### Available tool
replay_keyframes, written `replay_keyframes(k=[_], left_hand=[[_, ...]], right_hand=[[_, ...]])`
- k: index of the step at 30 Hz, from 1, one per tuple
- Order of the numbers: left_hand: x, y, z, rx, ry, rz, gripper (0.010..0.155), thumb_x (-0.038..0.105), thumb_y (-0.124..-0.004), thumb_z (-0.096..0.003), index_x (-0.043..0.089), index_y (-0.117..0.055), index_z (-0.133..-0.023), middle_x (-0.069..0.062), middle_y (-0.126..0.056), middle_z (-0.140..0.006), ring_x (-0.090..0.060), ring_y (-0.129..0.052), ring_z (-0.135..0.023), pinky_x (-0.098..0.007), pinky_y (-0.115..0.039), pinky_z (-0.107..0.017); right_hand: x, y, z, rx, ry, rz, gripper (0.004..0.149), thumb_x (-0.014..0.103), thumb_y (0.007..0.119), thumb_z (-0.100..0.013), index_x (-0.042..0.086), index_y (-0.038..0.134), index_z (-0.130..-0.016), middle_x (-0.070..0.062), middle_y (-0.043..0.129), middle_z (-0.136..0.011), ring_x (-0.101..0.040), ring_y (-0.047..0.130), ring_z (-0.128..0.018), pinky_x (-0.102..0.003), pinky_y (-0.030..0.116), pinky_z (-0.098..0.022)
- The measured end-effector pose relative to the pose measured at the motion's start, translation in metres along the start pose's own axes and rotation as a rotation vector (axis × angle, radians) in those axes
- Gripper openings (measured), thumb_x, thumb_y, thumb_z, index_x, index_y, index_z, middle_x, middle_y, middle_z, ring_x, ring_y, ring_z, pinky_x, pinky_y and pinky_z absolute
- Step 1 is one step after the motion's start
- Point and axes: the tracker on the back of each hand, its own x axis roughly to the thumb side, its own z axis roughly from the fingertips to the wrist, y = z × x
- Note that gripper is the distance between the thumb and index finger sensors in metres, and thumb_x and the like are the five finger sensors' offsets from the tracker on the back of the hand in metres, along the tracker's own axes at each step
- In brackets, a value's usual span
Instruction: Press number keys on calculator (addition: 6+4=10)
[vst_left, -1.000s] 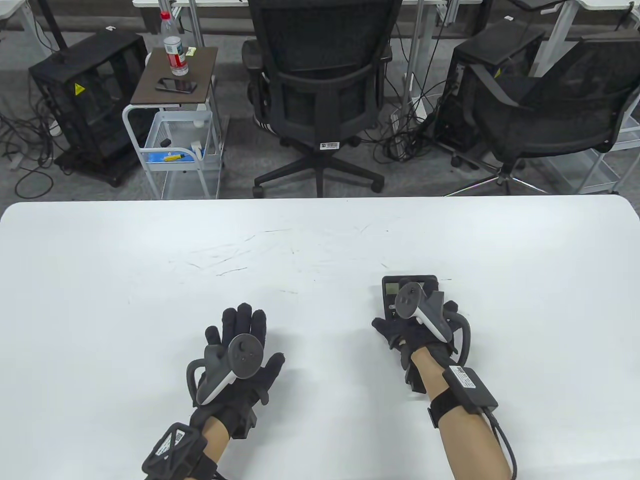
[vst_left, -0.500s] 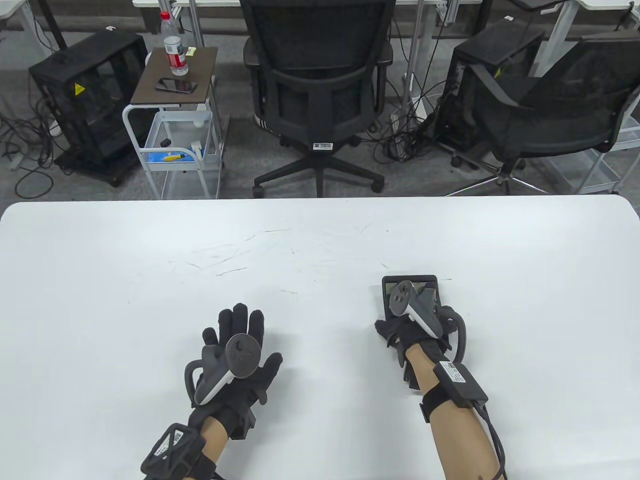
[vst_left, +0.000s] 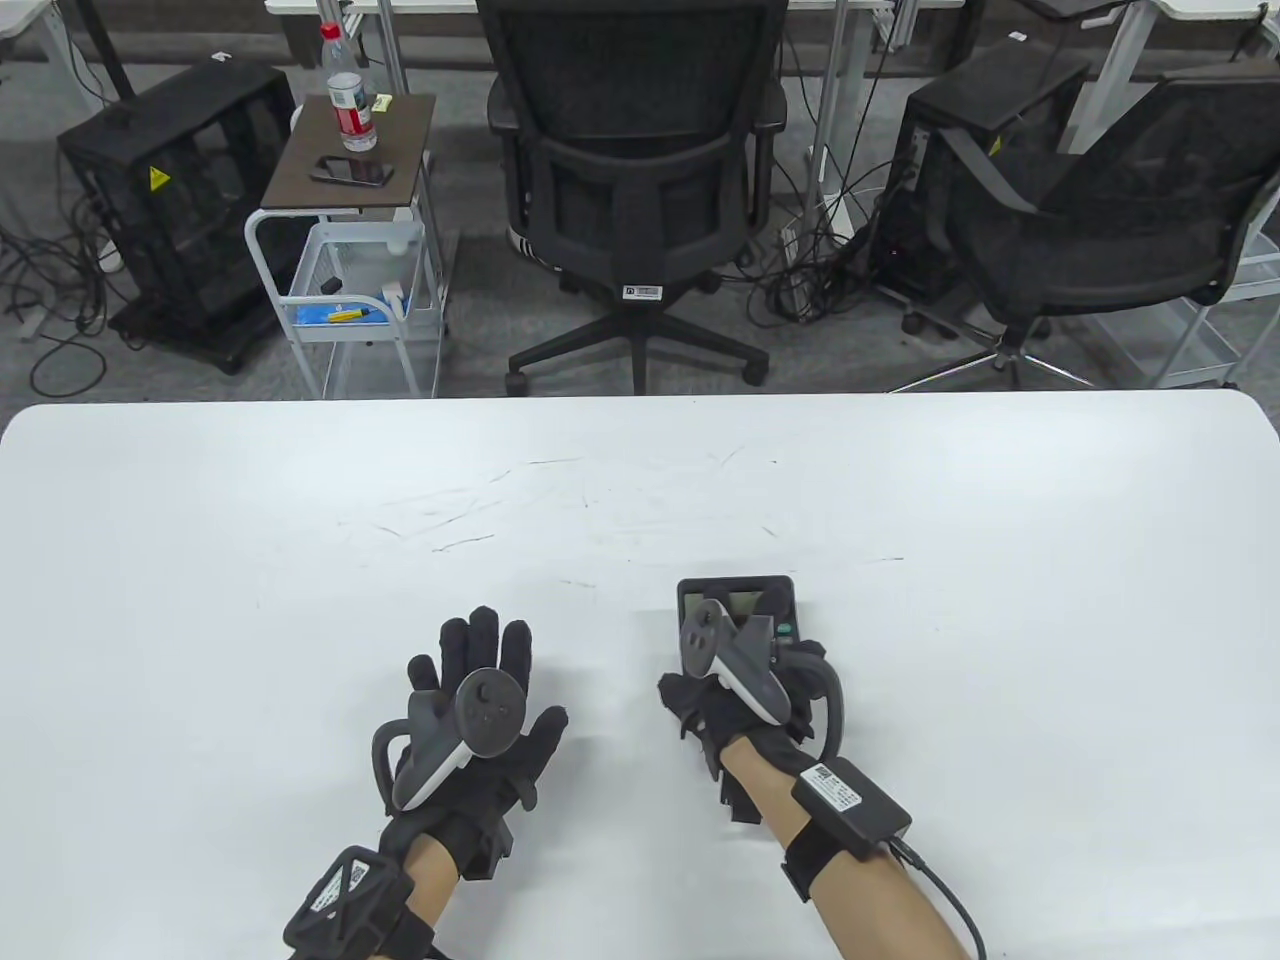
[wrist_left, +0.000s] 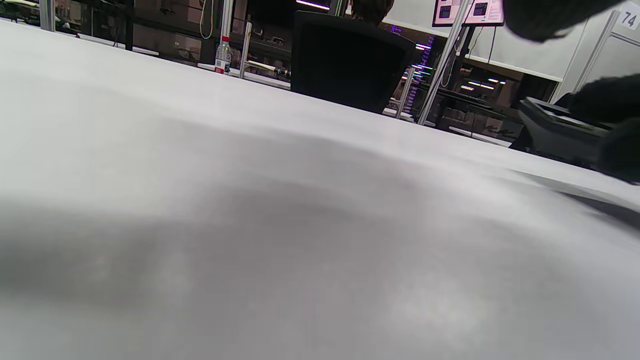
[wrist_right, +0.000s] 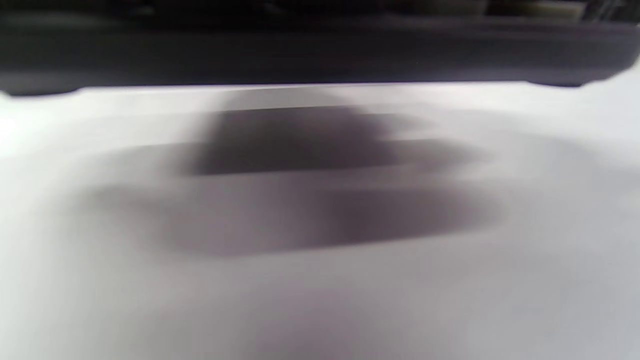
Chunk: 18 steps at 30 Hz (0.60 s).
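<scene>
A black calculator (vst_left: 740, 597) with a pale display lies on the white table (vst_left: 300, 520), right of centre near the front. My right hand (vst_left: 735, 685) lies over its lower half and grips it, thumb at its left edge; the keys are hidden under the hand and tracker. In the left wrist view the calculator (wrist_left: 555, 127) shows at the right with dark fingers (wrist_left: 607, 97) on it. In the right wrist view its dark edge (wrist_right: 320, 50) fills the top, blurred. My left hand (vst_left: 495, 685) rests flat on the table, fingers spread, empty.
Beyond the table's far edge stand two black office chairs (vst_left: 630, 170), a small cart (vst_left: 345, 190) with a bottle and a phone, and black cases. Faint scratch marks cross the table's middle.
My right hand has moved left and a little nearer to me, and the calculator has moved with it. My left hand has stayed in place.
</scene>
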Motion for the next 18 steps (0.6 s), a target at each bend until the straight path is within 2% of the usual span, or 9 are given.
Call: replay_keyframes(k=[4, 8, 18], left_hand=[[0.000, 0.000, 0.001, 0.000, 0.001, -0.007, 0.086, 0.066, -0.068, -0.0431, 0.034, -0.023, -0.109, 0.005, -0.009, -0.120, -0.029, -0.007, -0.112, -0.061, -0.013, -0.078], [0.001, 0.001, 0.001, 0.003, 0.002, -0.002, 0.086, 0.066, -0.068, -0.0432, 0.034, -0.023, -0.109, 0.005, -0.008, -0.120, -0.029, -0.006, -0.112, -0.061, -0.013, -0.078], [0.002, 0.001, 0.002, 0.007, 0.002, -0.009, 0.086, 0.066, -0.068, -0.0433, 0.034, -0.023, -0.109, 0.005, -0.008, -0.120, -0.029, -0.007, -0.112, -0.061, -0.013, -0.078]], right_hand=[[0.036, 0.011, 0.015, 0.013, -0.027, 0.043, 0.101, 0.079, 0.076, -0.037, 0.036, 0.019, -0.108, -0.028, 0.016, -0.115, -0.077, 0.060, -0.083, -0.079, 0.068, -0.055], [0.055, 0.019, 0.021, 0.042, -0.029, 0.061, 0.102, 0.079, 0.075, -0.038, 0.034, 0.017, -0.108, -0.030, 0.015, -0.114, -0.077, 0.061, -0.083, -0.079, 0.069, -0.054], [0.063, 0.029, 0.022, 0.068, -0.013, 0.090, 0.101, 0.080, 0.071, -0.039, 0.032, 0.014, -0.108, -0.032, 0.014, -0.113, -0.077, 0.059, -0.083, -0.077, 0.070, -0.055]])
